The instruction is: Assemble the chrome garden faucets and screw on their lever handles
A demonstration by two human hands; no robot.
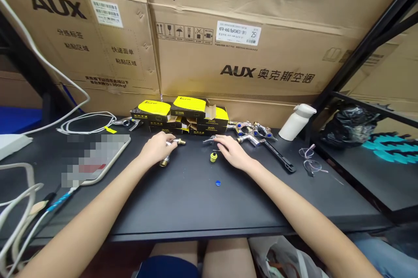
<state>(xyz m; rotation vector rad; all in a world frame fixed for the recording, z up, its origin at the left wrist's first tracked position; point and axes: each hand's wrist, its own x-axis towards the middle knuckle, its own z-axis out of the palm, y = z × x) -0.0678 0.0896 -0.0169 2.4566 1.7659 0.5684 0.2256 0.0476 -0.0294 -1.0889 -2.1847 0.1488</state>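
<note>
My left hand (159, 147) is wrapped round a chrome and brass valve fitting (165, 162), whose brass ends stick out below and to the right of the fingers. Across from it, my right hand (231, 149) has its fingertips on a small chrome lever handle (209, 139) lying on the dark table. Just beside those fingertips stands a yellow-green cartridge (213, 156) with a black top. A small blue disc (218, 183) lies nearer the front edge.
Black and yellow boxes (188, 106) are stacked behind my hands. Several chrome fittings (250, 129), a black tool (279, 157), a white bottle (297, 122) and glasses (311, 162) sit to the right. A tablet (109, 162) and white cables (85, 122) occupy the left.
</note>
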